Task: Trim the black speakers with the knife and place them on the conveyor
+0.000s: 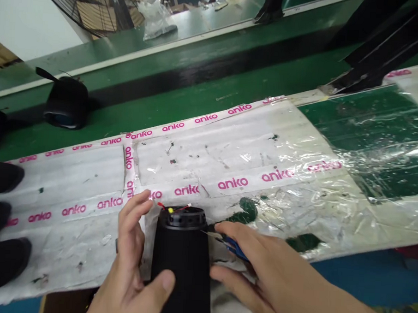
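A black cylindrical housing (183, 261) lies at the near edge of the bench, its open end facing away, with red and yellow wires (172, 209) sticking out of it. My left hand (131, 264) grips the housing from the left, thumb across its body and fingers curled along its side. My right hand (259, 269) rests against the housing's right side and holds a small blue-handled tool (231, 245), its metal tip touching the rim.
White sheets taped with pink "anko" tape (232, 183) and crinkled clear film (368, 149) cover the green bench. Another black housing (67, 102) lies at the far left. Dark parts (2, 212) line the left edge. A fan guard (98, 6) stands behind.
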{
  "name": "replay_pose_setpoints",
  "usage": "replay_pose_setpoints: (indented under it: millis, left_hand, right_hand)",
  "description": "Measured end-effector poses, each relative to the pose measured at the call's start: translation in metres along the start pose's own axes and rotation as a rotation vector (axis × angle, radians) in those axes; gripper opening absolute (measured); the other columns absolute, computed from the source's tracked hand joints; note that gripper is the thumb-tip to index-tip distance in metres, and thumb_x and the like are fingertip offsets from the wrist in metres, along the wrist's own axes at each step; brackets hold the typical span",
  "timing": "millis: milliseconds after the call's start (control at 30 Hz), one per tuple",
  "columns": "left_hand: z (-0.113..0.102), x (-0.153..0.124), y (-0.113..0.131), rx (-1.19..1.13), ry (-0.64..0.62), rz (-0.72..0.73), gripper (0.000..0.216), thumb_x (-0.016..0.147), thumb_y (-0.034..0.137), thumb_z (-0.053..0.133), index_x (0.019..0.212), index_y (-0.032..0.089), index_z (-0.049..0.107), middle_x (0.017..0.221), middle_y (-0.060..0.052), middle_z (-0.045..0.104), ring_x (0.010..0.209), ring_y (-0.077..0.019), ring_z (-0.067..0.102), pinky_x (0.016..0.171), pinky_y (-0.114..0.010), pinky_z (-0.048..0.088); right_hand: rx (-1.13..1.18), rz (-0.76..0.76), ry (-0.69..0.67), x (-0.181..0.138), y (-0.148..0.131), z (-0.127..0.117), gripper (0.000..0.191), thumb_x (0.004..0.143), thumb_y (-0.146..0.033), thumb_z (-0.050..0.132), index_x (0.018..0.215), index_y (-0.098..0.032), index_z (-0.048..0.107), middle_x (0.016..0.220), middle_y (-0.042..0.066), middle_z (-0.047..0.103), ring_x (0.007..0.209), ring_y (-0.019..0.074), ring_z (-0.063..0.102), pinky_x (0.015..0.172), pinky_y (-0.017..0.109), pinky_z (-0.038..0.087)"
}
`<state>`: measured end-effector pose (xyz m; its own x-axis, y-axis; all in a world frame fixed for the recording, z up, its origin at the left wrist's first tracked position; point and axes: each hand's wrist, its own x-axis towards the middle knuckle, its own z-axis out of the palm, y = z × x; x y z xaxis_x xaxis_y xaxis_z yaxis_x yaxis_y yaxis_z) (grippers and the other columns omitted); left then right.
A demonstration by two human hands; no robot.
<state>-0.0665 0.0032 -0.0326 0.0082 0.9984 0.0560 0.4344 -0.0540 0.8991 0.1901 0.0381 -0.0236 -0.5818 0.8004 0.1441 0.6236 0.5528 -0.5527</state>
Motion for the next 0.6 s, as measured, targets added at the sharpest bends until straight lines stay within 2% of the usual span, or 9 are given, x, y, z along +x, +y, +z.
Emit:
replay_pose_setpoints:
  millis: [67,100,167,267,333,400,500,600]
  left_hand:
    - [-0.007,-0.009,-0.007,-0.036,0.185,0.033,0.051,0.094,0.038,0.068,0.144,0.041,0.057,0.155,-0.005,0.048,0.141,-0.0326,0.050,0.110,-0.044,0.047]
    - [-0.009,-0.014,-0.006,-0.034,0.254,0.019,0.041,0.097,0.038,0.064,0.137,0.042,0.062,0.148,-0.003,0.054,0.130,-0.0294,0.057,0.102,-0.039,0.051]
    - [-0.010,-0.023,0.002,0.009,0.307,-0.049,0.031,0.103,0.040,0.057,0.132,0.044,0.064,0.143,-0.001,0.056,0.125,-0.0275,0.059,0.099,-0.038,0.052]
    - [-0.008,-0.034,0.027,0.112,0.230,-0.186,0.043,0.105,0.059,0.051,0.145,0.045,0.055,0.156,-0.003,0.048,0.146,-0.0362,0.046,0.116,-0.049,0.043]
    - [-0.008,-0.038,0.040,0.207,0.132,-0.272,0.069,0.095,0.077,0.056,0.156,0.045,0.044,0.165,-0.005,0.038,0.149,-0.0433,0.044,0.116,-0.059,0.045]
    - [-0.009,-0.038,0.046,0.332,0.047,-0.320,0.092,0.084,0.083,0.066,0.161,0.043,0.034,0.169,-0.009,0.030,0.150,-0.0476,0.044,0.113,-0.066,0.048]
    - [-0.012,-0.034,0.044,0.473,-0.019,-0.299,0.101,0.083,0.070,0.077,0.163,0.041,0.024,0.170,-0.013,0.026,0.153,-0.0476,0.041,0.114,-0.072,0.047]
    - [-0.015,-0.027,0.042,0.476,-0.036,-0.314,0.095,0.090,0.049,0.075,0.164,0.046,0.015,0.169,-0.010,0.025,0.154,-0.0438,0.041,0.116,-0.071,0.047]
  right_hand:
    - [0.117,0.044,-0.003,0.002,-0.009,0.012,0.036,0.106,-0.032,0.059,0.137,-0.021,0.042,0.113,0.007,0.078,0.089,0.0237,0.079,0.069,0.034,0.061]
    - [0.170,0.067,-0.010,0.003,-0.013,0.017,0.043,0.104,-0.033,0.064,0.138,-0.022,0.042,0.115,0.007,0.078,0.091,0.0246,0.079,0.071,0.035,0.061]
    - [0.292,0.118,-0.032,0.010,-0.021,0.025,0.050,0.099,-0.034,0.071,0.140,-0.022,0.044,0.115,0.008,0.077,0.094,0.0262,0.078,0.074,0.036,0.061]
    - [0.502,0.245,-0.143,0.023,-0.030,0.028,0.047,0.098,-0.034,0.070,0.139,-0.024,0.050,0.110,0.006,0.077,0.094,0.0262,0.076,0.077,0.038,0.060]
    - [0.649,0.317,-0.260,0.031,-0.033,0.026,0.047,0.097,-0.039,0.070,0.138,-0.025,0.052,0.111,0.006,0.076,0.094,0.0260,0.074,0.080,0.039,0.060]
    - [0.757,0.363,-0.359,0.036,-0.034,0.023,0.049,0.097,-0.043,0.067,0.141,-0.027,0.051,0.120,0.007,0.073,0.101,0.0261,0.073,0.086,0.041,0.060]
    - [0.794,0.378,-0.381,0.033,-0.032,0.020,0.047,0.104,-0.045,0.056,0.147,-0.029,0.048,0.138,0.010,0.067,0.121,0.0264,0.068,0.097,0.044,0.059]
    - [0.681,0.314,-0.284,0.023,-0.025,0.019,0.041,0.111,-0.049,0.041,0.145,-0.028,0.049,0.141,0.010,0.068,0.129,0.0245,0.066,0.100,0.039,0.059]
